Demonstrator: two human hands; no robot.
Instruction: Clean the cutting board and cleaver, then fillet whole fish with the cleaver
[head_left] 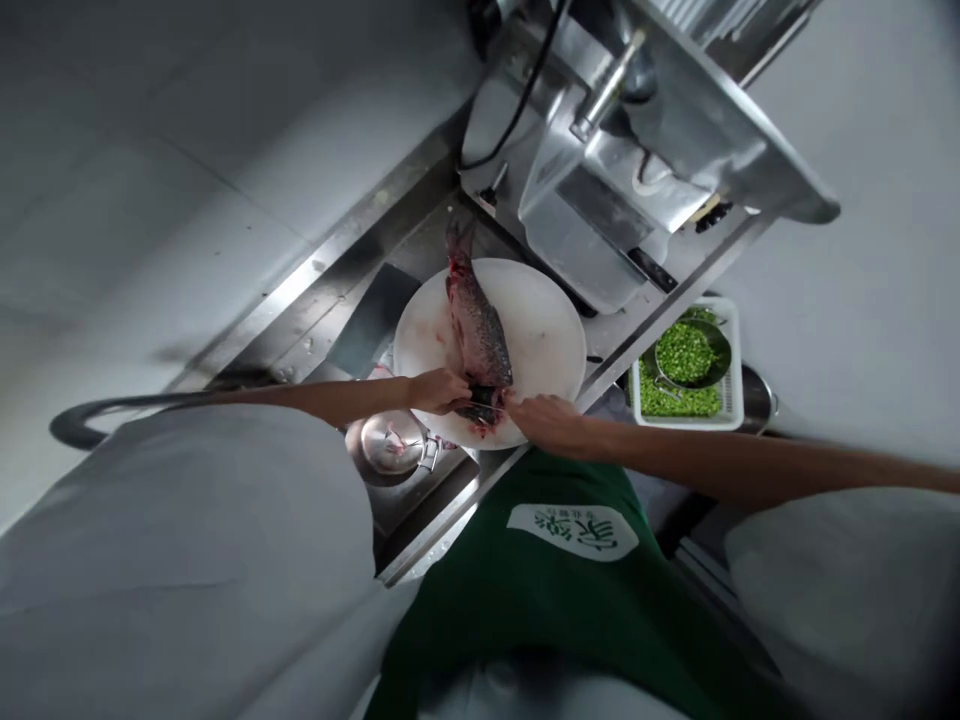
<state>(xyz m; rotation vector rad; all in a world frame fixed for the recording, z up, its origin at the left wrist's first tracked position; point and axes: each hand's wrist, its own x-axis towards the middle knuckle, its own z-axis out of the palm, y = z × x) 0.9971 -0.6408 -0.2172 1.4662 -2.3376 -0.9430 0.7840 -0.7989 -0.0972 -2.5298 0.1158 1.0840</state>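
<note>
A grey scaly fish [476, 330] lies on a round white cutting board [544, 335], tail pointing away from me and its bloody head end near my hands. My left hand [439, 390] is closed on the fish's head end from the left. From the right, my right hand [544, 420] presses against the same end, fingers curled; what it holds is hidden.
A steel bowl [394, 442] sits below the board's left edge. A steel machine [600, 190] stands behind the board on the steel counter [330, 300]. At the right, a white basket [731, 410] holds chopped green vegetables and a metal bowl [686, 352]. I wear a green apron [555, 590].
</note>
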